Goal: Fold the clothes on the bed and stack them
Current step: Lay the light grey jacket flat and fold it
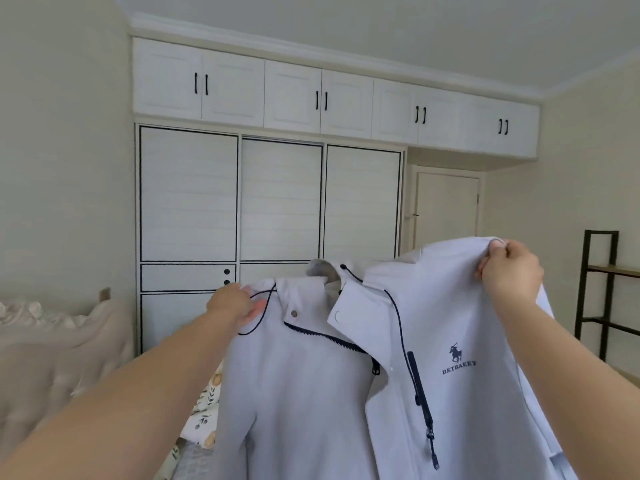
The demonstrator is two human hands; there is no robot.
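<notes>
Two bare forearms reach forward, holding a pale lavender-grey jacket (311,382) up in the air, its front facing the camera. The jacket fills the lower middle and right of the view, with a dark zipper partly open, dark drawcords at the collar, and a dark horse-and-rider logo on the chest. The right hand (510,268) grips the jacket's raised upper right shoulder, fingers curled and pinching a fold of fabric. The left hand (235,304) sits at the jacket's lower left shoulder; its fingers lie against the cloth, though how firmly they grip is unclear. Below and left of the jacket lies a leaf-patterned bedsheet (204,410), with a beige quilt (52,358) further left. Behind the jacket stands a white wardrobe (270,202); right of the jacket is a dark shelf (602,292).
</notes>
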